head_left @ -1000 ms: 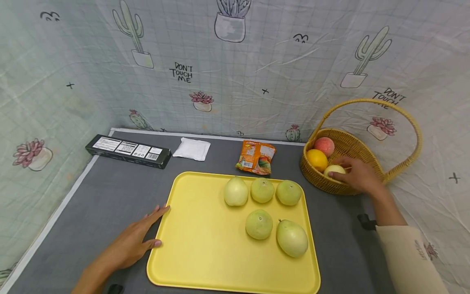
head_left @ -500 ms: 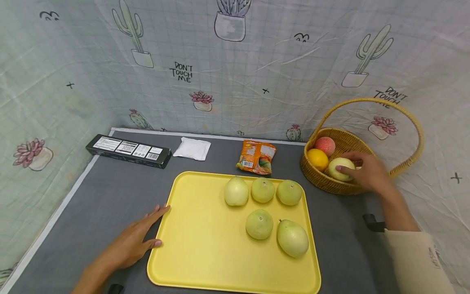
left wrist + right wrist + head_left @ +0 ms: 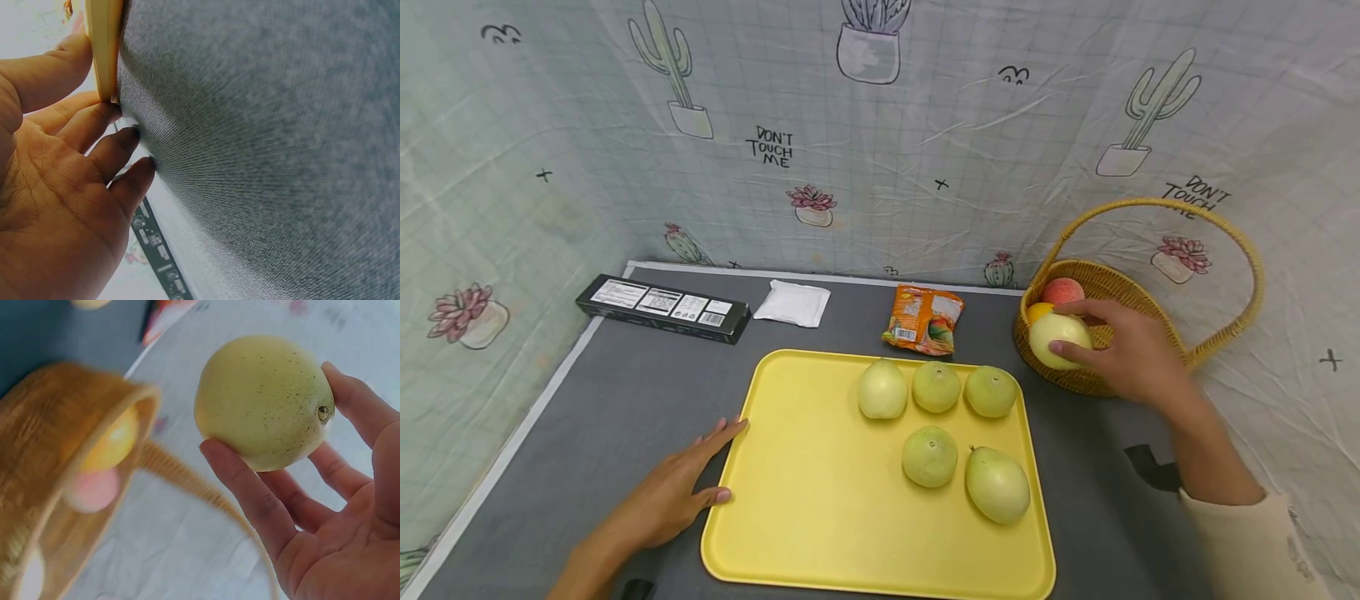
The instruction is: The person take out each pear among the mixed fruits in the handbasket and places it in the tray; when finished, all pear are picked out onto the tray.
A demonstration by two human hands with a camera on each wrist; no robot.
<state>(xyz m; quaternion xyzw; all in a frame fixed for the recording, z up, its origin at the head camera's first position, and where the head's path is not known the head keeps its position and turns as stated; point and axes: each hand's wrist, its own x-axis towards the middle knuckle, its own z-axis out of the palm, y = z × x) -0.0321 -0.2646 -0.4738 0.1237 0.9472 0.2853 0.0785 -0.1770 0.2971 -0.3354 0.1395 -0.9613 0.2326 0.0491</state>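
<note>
My right hand (image 3: pixel 1138 354) holds a round pale green fruit (image 3: pixel 1062 341) between thumb and fingertips, above the near side of a wicker basket (image 3: pixel 1101 283). In the right wrist view this fruit (image 3: pixel 262 403) has dark specks and a small eye at one end; whether it is an apple or a pear I cannot tell. A peach (image 3: pixel 1063 291) and a partly hidden yellow-orange fruit (image 3: pixel 1040 312) lie in the basket. My left hand (image 3: pixel 658 496) rests against the left rim of a yellow tray (image 3: pixel 797 500), fingers extended. Several green fruits, including a pear-shaped one (image 3: pixel 997 486), sit on the tray.
Behind the tray lie an orange snack packet (image 3: pixel 922 320), a white packet (image 3: pixel 792 303) and a long black box (image 3: pixel 662 308). The basket's tall handle (image 3: pixel 1255 275) arches over its right side. Patterned cloth walls (image 3: pixel 880 167) enclose the grey table (image 3: pixel 565 417).
My right hand has raised the pale green fruit from inside the basket and moved it left, now partly covering the yellow-orange fruit. The left hand and the tray stay in place.
</note>
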